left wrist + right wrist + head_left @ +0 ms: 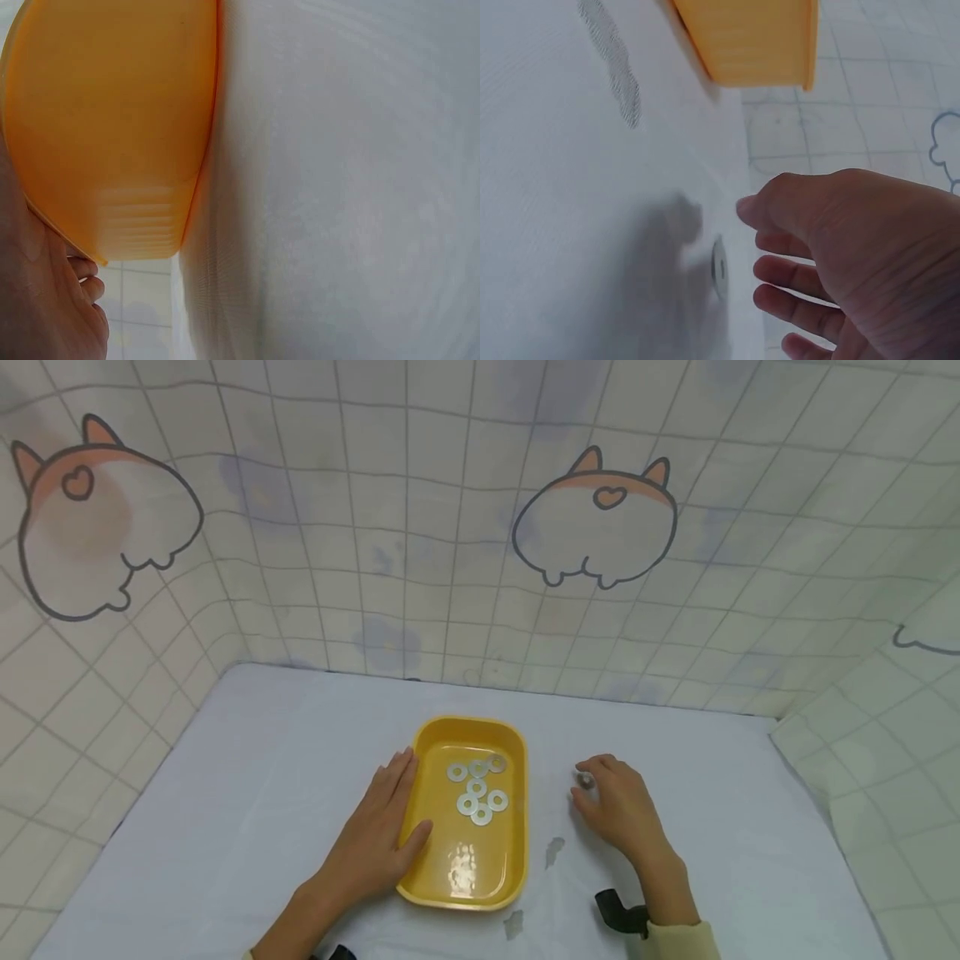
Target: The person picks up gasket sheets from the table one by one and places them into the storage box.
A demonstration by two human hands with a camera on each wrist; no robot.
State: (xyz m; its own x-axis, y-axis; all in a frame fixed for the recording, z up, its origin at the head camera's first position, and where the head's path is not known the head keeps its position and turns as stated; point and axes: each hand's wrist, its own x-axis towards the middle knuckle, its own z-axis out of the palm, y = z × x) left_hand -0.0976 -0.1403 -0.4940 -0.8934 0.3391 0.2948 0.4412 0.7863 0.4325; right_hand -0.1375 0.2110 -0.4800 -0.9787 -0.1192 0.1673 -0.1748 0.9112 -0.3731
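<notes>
A yellow tray [431,868] lies on the white cloth, with several flat metal washers [476,788] in its far half. My left hand [371,843] rests along the tray's left rim, fingers straight and thumb reaching over the edge. The left wrist view shows that palm beside the tray's outer wall [105,112]. To the right of the tray, a single washer [719,268] lies on the cloth. Over it hovers my right hand [618,806], thumb and fingers apart and loosely bent. A gap shows between its fingertips and the washer in the right wrist view.
Two grey patches mark the cloth, one patch [553,852] right of the tray and another patch [513,924] near its lower right corner. A checked curtain [450,527] with cartoon dogs borders the table's back and sides. A black piece [621,912] sits at the right wrist.
</notes>
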